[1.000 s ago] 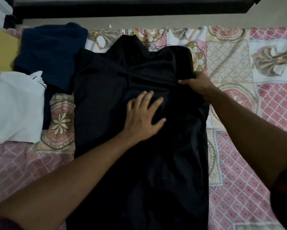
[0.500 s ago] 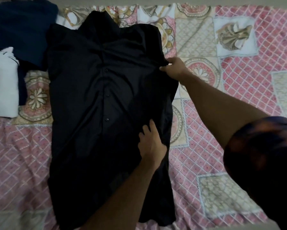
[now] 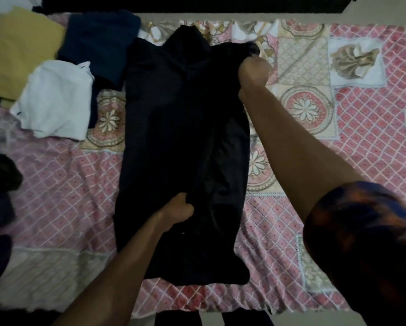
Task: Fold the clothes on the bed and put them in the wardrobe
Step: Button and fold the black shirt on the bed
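The black shirt is lying lengthwise on the bed, collar far, with the right hand clenching its far right shoulder and the left hand seemingly bunching cloth nearer, about midway across, both grips holding.

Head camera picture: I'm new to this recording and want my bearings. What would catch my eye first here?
A black shirt lies spread lengthwise in the middle of the pink patterned bedspread. The left hand grips its cloth near the lower middle, and the right hand grips its far right shoulder. To the left lie other clothes: a white piece, a navy one and a yellow one.
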The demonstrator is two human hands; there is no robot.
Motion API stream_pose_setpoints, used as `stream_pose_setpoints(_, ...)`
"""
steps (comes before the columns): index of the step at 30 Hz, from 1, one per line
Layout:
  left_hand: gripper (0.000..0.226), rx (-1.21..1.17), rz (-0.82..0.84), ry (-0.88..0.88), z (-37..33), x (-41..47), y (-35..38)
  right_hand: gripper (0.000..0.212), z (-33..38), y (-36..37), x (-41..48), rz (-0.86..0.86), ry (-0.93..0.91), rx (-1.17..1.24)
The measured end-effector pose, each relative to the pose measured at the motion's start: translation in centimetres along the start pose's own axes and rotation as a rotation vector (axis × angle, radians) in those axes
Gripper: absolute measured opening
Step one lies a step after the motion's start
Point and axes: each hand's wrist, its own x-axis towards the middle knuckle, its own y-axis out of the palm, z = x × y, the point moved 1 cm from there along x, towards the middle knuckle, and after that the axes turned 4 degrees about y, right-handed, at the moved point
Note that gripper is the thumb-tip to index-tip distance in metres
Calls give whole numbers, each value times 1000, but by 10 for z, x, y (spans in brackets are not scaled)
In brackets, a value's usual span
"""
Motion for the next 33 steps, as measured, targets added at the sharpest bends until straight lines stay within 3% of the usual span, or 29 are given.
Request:
stream_pose_setpoints(2, 63, 52, -22, -53, 19, -9, -12, 37, 6, 35, -9, 38, -57, 32)
stream_pose_setpoints(7, 52, 58, -225, -213, 88, -20, -61, 51, -10, 162, -48, 335, -138, -119)
stream_pose_setpoints(11, 43, 23, -319, -254, 132, -31, -95, 62, -42, 213, -70, 591, -64, -113)
stream_pose_setpoints(13, 33, 42, -283, -288, 139, -42, -103, 59, -59, 222, -67, 633, -178, -240)
stream_pose_setpoints(15, 35, 64, -219, -314, 144, -47, -100, 51, -72, 207, -61, 486, -372, -332)
stream_pose_setpoints(17, 40, 53, -220, -307, 143, -51, -93, 44, -92, 173, -61, 214, -495, -350)
stream_pose_setpoints(19, 42, 63, -296, -284, 147, -52, -90, 37, -119, 131, -74, 16, -569, -384)
stream_pose_setpoints(21, 43, 82, -393, -238, 150, -51, -90, 32, -156, 91, -94, -52, -589, -478)
stream_pose_setpoints(26, 50, 230, -525, -183, 160, -66, -93, 55, -246, 18, -204, 268, -318, -856)
stream_pose_setpoints(28, 49, 272, -517, -162, 173, -66, -92, 64, -274, -2, -249, 423, -290, -1007)
stream_pose_setpoints(30, 45, 246, -492, -159, 185, -65, -89, 61, -297, -15, -276, 573, -248, -1134)
stream_pose_setpoints(33, 46, 243, -524, -254, 183, -74, -86, 36, -308, -18, -290, 765, -282, -1235)
